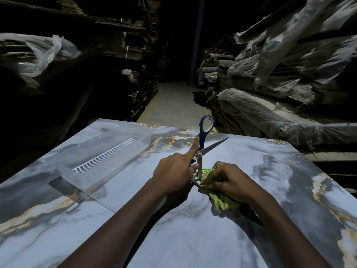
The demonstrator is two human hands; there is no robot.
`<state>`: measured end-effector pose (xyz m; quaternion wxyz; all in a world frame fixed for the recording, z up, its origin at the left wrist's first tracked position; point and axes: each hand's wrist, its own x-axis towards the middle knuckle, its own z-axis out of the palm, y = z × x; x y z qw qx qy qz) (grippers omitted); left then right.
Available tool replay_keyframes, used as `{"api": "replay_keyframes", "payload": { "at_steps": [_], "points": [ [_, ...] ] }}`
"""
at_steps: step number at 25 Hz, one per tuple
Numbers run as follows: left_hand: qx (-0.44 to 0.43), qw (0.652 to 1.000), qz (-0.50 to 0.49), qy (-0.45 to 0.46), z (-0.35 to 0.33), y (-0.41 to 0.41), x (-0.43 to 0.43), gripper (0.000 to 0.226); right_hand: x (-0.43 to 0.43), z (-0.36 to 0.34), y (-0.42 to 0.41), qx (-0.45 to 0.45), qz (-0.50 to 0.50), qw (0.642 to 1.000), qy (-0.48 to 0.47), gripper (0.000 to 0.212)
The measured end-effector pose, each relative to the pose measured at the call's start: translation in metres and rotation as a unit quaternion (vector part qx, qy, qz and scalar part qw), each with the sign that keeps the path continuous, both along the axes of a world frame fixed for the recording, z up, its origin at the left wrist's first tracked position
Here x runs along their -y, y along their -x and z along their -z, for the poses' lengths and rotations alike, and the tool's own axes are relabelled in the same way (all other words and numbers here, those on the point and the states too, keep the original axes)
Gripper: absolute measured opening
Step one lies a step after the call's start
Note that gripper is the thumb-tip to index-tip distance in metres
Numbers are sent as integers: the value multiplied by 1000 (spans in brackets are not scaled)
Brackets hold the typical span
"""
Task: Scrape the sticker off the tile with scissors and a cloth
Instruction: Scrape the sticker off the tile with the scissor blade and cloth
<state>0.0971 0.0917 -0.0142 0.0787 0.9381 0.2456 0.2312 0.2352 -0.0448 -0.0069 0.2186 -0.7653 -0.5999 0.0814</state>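
Gripping blue-handled scissors (202, 149) in the left hand (173, 175), fingers curled round the lower handle, index finger (193, 148) straight along the upper one. Blades spread, one tip planted on the round green sticker (204, 171) between the two hands. Pinching a yellow-green cloth (222, 202) in the right hand (229, 180), fingers bunched tight on it, against the sticker's edge on the marbled tile (193, 238). Beyond the left fingers, a clear plastic tray (116, 144).

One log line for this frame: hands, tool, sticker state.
left hand: grips scissors, blades open, one tip on sticker | right hand: holds cloth at sticker | sticker on tile
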Motion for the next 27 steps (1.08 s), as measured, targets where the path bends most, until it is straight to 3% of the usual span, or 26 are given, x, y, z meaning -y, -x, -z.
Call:
{"api": "replay_keyframes", "payload": {
  "at_steps": [2,4,8,13,15,18,20,22,25,27],
  "points": [
    [-3,1000,-1,10,2,-2,-1,76,0,-2,2,-85,-10,992,-96,25],
    [2,1000,4,22,3,-2,-1,73,-4,-1,4,-65,12,986,-153,29],
    [21,998,-5,56,7,-4,-3,70,-5,1,9,55,30,998,15,20],
    [38,997,-12,73,12,-5,-7,72,-9,-13,21,90,58,986,130,31],
    [36,995,-16,90,14,-6,-7,71,-3,-17,19,44,48,985,159,32],
    [31,993,-21,109,12,-7,-6,69,5,-15,13,-87,25,995,41,39],
    [37,992,-12,120,14,-7,-5,69,1,-6,8,-45,41,996,-67,32],
    [39,991,-14,129,17,-8,-7,69,-3,-2,9,11,44,998,-38,20],
    [39,989,-30,143,20,-7,-12,69,0,-4,6,17,20,997,79,14],
    [32,988,-24,147,18,-7,-9,72,2,-4,3,-13,18,1000,-20,16]
  ]
}}
